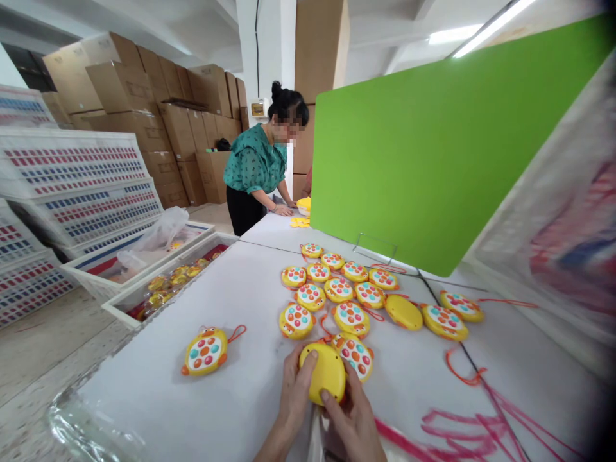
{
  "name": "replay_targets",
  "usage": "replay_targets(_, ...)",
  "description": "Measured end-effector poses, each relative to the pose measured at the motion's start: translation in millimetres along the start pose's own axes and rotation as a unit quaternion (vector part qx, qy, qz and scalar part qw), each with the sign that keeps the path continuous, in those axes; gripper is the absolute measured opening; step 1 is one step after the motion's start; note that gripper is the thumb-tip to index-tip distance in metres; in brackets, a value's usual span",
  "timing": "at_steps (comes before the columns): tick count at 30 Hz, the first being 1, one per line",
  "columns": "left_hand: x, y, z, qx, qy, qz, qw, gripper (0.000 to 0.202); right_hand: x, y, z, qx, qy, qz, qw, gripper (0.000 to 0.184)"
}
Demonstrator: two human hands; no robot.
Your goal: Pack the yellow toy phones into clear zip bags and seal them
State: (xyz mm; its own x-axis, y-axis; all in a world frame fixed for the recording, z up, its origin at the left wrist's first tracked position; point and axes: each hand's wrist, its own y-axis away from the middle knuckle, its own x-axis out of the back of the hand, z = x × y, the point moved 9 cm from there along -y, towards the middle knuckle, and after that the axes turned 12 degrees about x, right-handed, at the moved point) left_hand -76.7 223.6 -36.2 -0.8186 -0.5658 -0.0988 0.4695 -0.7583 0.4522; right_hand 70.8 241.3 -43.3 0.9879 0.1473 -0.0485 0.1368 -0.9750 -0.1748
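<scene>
The left hand (pixel 297 385) and right hand (pixel 355 420) hold a yellow toy (pixel 325 375) (plain back up) at the near edge of the desk (pixel 240 289), fingers (pixel 294 360) clamped on its rim. It is probably light, stiff, smooth plastic, best gripped by the rim.

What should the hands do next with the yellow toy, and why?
Probably flip the yellow toy and lay it beside the other toys. The left hand and right hand hold it plain back up, while nearly all those on the table show their coloured buttons.
</scene>
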Motion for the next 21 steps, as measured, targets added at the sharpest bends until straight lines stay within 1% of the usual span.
replay_targets(5, -1.2, 1.6, 4.0, -0.012, 0.003, -0.006, 1.0, 0.041, 1.1, -0.8, -3.7, 0.008, 0.007, 0.01, 1.0, 0.075)
replay_targets(9, -2.7, 3.2, 7.9, -0.024, 0.0, -0.015, 1.0, 0.04, 0.0, -0.6, -4.0, 0.01, 0.01, 0.004, 1.0, 0.076)
replay_targets(12, -2.6, 2.6, 7.2, -0.025, 0.002, -0.013, 1.0, 0.04, -2.4, -0.2, -2.6, 0.006, 0.003, -0.008, 1.0, 0.076)
replay_targets(18, -2.4, 0.0, 3.2, -0.014, 0.012, -0.014, 1.0, 0.042, -0.7, 0.4, -1.1, 0.009, -0.011, 0.003, 1.0, 0.074)
replay_targets(21, -0.2, 0.7, 4.3, -0.014, 0.016, -0.005, 1.0, 0.044, -0.5, 1.3, 2.2, 0.007, -0.006, 0.001, 1.0, 0.074)
